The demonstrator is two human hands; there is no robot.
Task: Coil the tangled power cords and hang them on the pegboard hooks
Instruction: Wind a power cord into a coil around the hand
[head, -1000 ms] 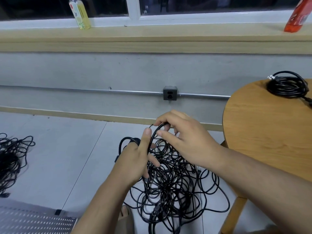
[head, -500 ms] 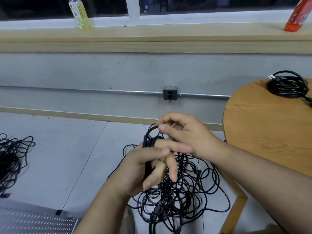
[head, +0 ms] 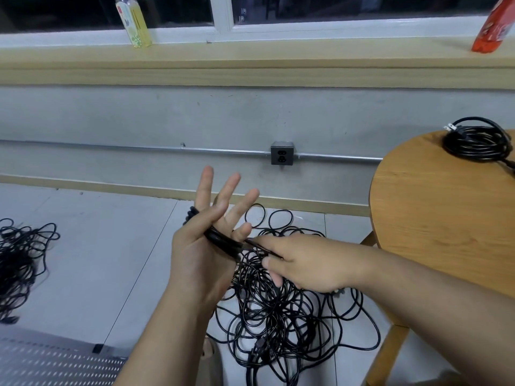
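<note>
A tangled black power cord lies heaped on the tiled floor below my hands. My left hand is raised palm toward me with fingers straight, and several cord loops run across its palm and round its back. My right hand is just to the right, pinching a strand that leads off those loops. A coiled black cord with its plug showing rests on the round wooden table. The white pegboard lies flat at the bottom left; no hooks are visible on it.
A second tangle of black cord lies on the floor at the far left. A wall outlet sits on a metal conduit. A yellow bottle and a red bottle stand on the window ledge.
My left hand has opened from a curled grip to straight raised fingers with the loops across its palm. My right hand has dropped down and to the right, drawing a strand along.
</note>
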